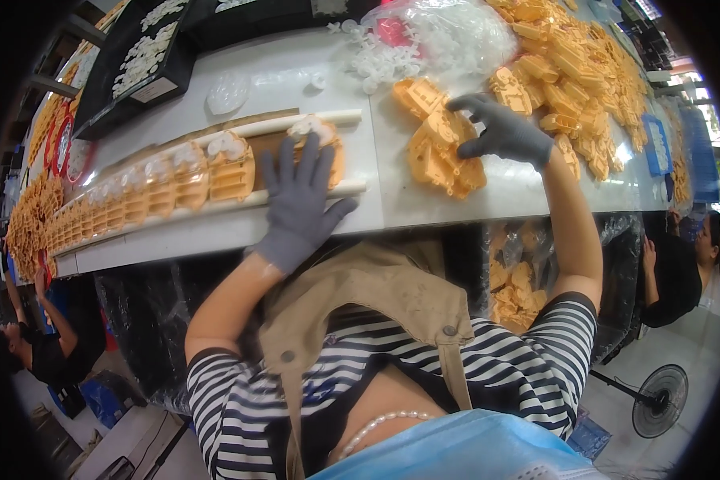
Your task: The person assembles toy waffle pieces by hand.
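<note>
1. Left hand (300, 204), 11 o'clock from the wearer: palm down, fingers spread, grip wide. It covers part of the end shell (338, 164), orange with a whitish piece on top. On my feed I can't tell if it's pressing.
2. Row of orange shells (232, 178) runs off toward 10 o'clock, between white rails (350, 187).
3. Loose orange shells (446, 166) sit on the worktop (276, 60), between 12 and 1. Key relation: they're at 8 to 9 o'clock from the right hand, group's long axis roughly 11 to 5. Right hand's nearer.
4. Right hand (508, 134), 1 o'clock: grip half-wide, thumb and fingers apart at the shells' 3 o'clock side. Contact unclear.
5. Farther: orange heap (588, 88) at 1, clear bag (464, 36) at 12.
</note>
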The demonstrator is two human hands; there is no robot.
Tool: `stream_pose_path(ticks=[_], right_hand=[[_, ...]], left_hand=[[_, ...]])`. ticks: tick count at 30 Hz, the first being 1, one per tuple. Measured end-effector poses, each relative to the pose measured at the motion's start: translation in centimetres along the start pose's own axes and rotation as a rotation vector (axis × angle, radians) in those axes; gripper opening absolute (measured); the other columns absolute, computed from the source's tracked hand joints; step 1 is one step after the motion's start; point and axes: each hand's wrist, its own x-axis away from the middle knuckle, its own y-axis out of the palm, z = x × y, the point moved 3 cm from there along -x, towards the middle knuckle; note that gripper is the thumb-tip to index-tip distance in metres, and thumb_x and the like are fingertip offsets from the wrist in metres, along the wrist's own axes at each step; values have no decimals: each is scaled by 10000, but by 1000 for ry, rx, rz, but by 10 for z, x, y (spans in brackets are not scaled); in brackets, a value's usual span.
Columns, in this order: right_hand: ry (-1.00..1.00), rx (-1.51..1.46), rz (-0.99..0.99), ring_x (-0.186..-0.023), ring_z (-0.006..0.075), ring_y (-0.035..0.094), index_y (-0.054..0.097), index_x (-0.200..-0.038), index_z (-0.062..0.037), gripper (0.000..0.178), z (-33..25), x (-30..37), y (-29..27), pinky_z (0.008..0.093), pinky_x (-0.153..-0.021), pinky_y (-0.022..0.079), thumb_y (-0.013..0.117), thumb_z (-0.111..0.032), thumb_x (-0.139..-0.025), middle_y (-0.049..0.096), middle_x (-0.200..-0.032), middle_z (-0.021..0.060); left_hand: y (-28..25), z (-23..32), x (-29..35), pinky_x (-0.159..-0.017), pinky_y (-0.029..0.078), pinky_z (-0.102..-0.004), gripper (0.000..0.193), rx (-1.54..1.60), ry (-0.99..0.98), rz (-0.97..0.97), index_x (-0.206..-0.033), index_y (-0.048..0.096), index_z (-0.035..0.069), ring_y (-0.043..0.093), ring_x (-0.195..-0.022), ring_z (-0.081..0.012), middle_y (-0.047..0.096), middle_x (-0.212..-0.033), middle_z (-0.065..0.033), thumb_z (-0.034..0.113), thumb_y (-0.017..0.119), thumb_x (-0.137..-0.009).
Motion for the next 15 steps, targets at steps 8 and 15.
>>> stream_pose_path(ticks=[8,15], right_hand=[[124,7,-24,-680,124,580,608,-993,-24,319,-22,-25,-16,277,-677,487,757,-136,-734,641,-760,41],[139,-599,56,-775,49,509,591,-1130,1,452,-88,-28,-3,163,-629,409,651,-357,-861,626,-995,45]], left_hand=[[-21,-19,2,-1042,342,-421,691,624,-249,282,-1406,353,89,351,-1293,-406,250,-1461,-265,308,663,-828],[-31,-51,-7,-938,446,-335,575,1624,-675,29,-1404,294,14,544,-1099,-212,537,-1172,-137,173,548,-914]])
